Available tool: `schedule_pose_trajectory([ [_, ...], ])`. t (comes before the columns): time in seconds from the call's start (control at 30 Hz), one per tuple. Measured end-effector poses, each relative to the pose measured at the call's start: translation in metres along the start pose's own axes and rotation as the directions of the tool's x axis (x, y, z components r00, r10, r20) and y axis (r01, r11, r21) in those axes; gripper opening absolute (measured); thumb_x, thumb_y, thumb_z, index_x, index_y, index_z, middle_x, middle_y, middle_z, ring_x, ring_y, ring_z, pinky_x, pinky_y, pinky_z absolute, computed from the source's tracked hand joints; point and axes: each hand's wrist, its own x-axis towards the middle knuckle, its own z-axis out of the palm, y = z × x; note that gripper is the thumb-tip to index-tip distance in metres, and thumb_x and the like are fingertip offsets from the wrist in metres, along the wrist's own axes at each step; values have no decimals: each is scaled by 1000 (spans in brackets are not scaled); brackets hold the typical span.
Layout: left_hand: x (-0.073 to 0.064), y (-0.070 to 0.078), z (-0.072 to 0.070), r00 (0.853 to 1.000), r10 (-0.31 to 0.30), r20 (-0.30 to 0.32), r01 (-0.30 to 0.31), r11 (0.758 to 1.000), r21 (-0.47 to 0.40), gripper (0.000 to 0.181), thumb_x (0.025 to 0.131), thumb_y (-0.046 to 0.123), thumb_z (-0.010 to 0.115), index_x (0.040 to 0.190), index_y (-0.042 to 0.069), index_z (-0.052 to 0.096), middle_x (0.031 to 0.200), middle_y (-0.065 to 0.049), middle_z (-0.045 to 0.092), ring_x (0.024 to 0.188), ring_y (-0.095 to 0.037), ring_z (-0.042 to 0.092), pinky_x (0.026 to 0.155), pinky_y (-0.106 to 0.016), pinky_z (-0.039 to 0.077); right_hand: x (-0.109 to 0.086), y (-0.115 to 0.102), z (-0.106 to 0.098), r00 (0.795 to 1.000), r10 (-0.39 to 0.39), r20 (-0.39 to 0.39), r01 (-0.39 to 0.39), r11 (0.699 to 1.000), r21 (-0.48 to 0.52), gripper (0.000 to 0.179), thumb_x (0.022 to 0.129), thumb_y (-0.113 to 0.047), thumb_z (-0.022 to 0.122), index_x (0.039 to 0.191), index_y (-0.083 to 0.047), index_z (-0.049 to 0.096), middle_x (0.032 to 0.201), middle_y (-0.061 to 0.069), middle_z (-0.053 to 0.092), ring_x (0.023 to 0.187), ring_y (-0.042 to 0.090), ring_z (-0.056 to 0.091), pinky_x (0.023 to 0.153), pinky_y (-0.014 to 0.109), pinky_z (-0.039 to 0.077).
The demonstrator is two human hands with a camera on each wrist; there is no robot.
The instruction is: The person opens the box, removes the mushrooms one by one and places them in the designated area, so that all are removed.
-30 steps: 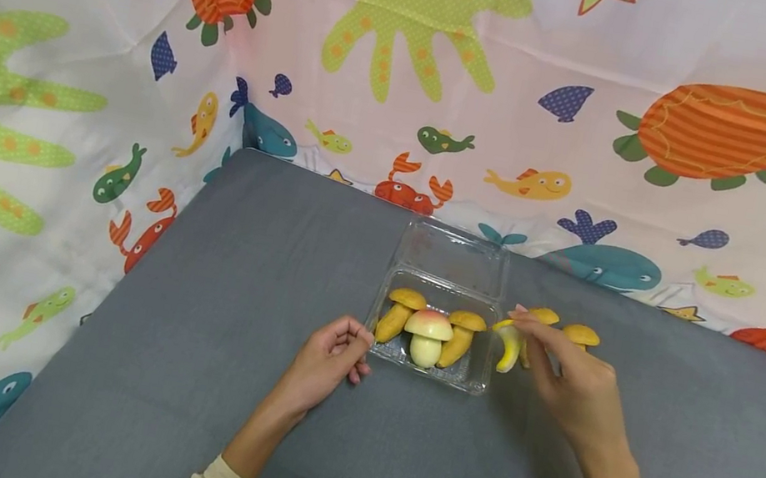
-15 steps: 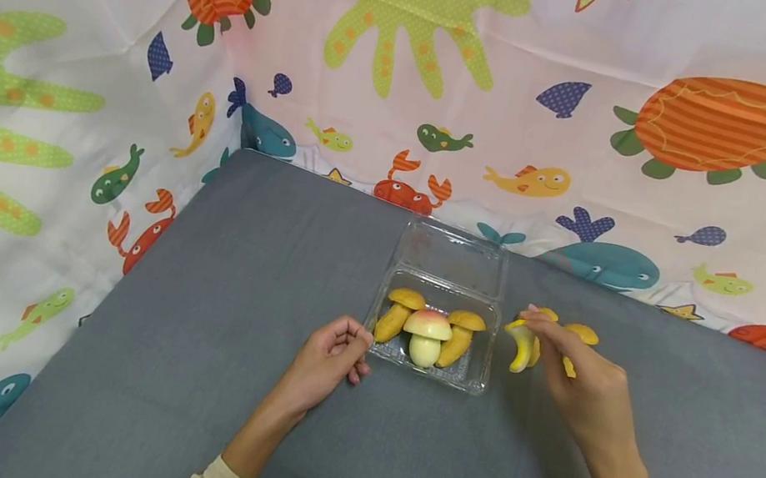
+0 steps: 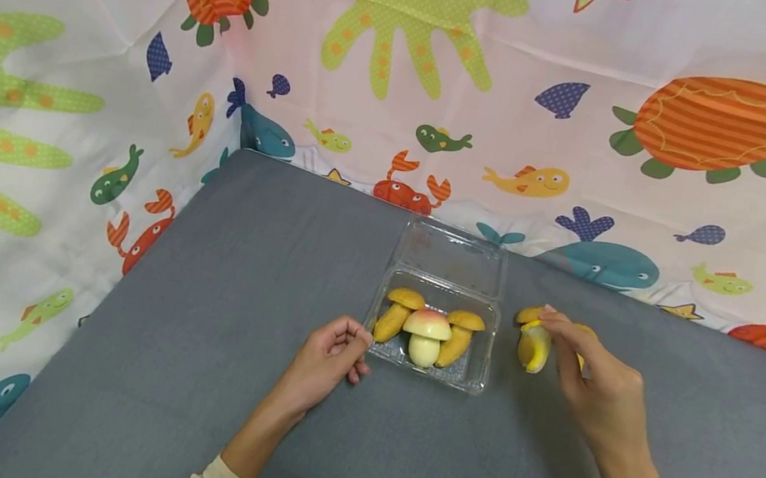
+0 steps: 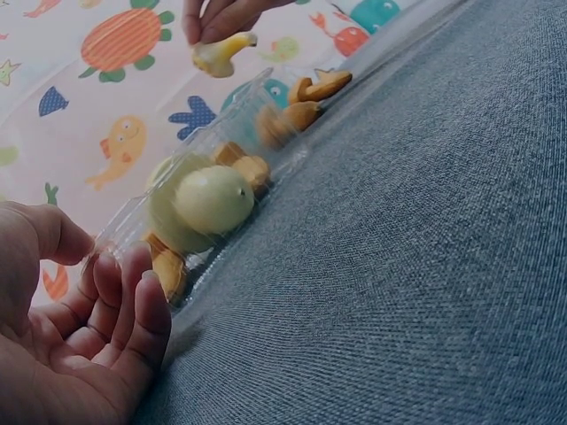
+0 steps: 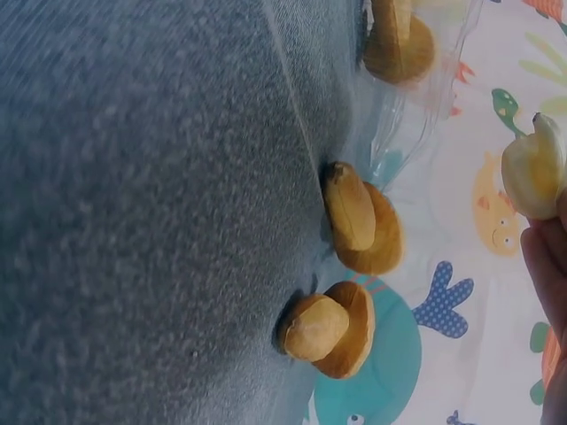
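Observation:
My left hand [image 3: 331,353] pinches the front left corner of a clear plastic box [image 3: 432,376], whose lid stands open at the back. Inside are a cream toy mushroom [image 3: 424,347] with a pink-tinged cap and two brown toy mushrooms [image 3: 460,341], one on each side of it. My right hand [image 3: 596,376] pinches a small yellow-and-white toy banana [image 3: 535,349], held above the table to the right of the box. Behind that hand two more brown mushrooms lie on the cloth, partly hidden in the head view; the right wrist view shows one mushroom [image 5: 353,217] and another mushroom [image 5: 328,332].
Grey cloth [image 3: 234,265] covers the table. A white curtain [image 3: 373,119] printed with sea animals hangs along the back and left. The open lid [image 3: 454,255] lies toward the back edge.
My right hand has moved to the right with the toy banana, away from the box and over the loose mushrooms. The left hand has stayed at the box corner.

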Motion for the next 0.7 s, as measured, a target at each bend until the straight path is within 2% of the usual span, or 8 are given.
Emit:
schedule_pose_trajectory([
  [0.07,0,0,0,1000,-1,-1,1,1000,0,11,106,11,61,107,3,68,83,-11,64,74,-26,69,66,-27,59,-1,1,-2,999,29,18,-29,1000,-4,19,102,-3,69,119,-1,75,121,12,77,120,15,71,103,7,44],
  [0.17,0,0,0,1000,0,-2,0,1000,-2,11,106,11,61,107,3,68,83,-12,64,74,-26,69,66,-27,59,-2,2,-4,998,61,17,-61,998,-20,38,85,17,77,119,-1,75,123,11,77,120,15,71,102,6,44],
  [0.2,0,0,0,1000,1,-2,-1,1000,-2,11,106,11,61,107,3,67,83,-12,64,73,-26,69,66,-27,59,-3,3,-5,997,70,17,-70,997,-25,41,83,18,78,119,-2,75,123,11,77,120,15,71,102,6,44],
  [0.47,0,-1,0,1000,23,4,-23,1000,15,13,107,13,61,107,2,67,84,-13,65,75,-29,69,66,-27,59,-6,10,-11,997,65,-30,-67,996,-60,37,86,16,76,119,-1,75,122,10,77,119,13,71,99,3,43],
  [0.7,1,-1,0,1000,12,3,-12,1000,6,15,106,15,63,107,1,67,83,-12,65,74,-28,69,67,-27,59,-9,15,-16,995,76,-65,-81,993,-86,34,88,12,77,118,-3,76,120,8,78,118,7,71,94,0,42],
])
